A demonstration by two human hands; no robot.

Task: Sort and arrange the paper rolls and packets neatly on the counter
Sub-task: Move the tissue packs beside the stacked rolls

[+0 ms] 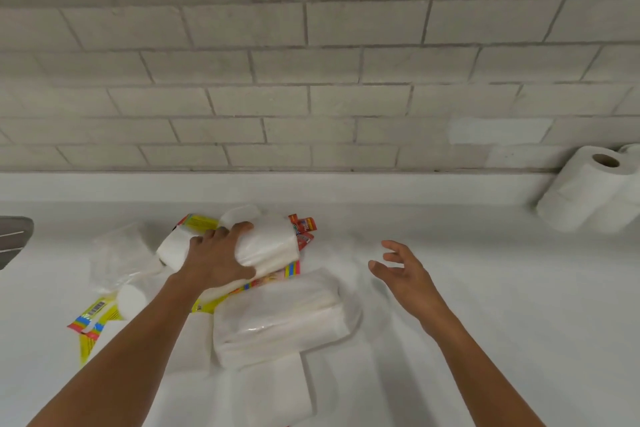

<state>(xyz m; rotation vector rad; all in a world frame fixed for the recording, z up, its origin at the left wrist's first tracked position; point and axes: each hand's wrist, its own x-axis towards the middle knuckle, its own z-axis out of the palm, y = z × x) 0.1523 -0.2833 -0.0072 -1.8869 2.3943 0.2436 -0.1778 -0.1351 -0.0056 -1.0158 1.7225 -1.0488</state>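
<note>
Your left hand (221,253) grips the white wrapped packet (266,246) on top of the pile, its long axis running away from your thumb toward the upper right. Your right hand (401,267) hovers just beside that far end, fingers spread, holding nothing.

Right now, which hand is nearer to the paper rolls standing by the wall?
The right hand. It hovers open over the counter, left of and in front of the paper rolls. The left hand is farther away, gripping a white packet.
</note>
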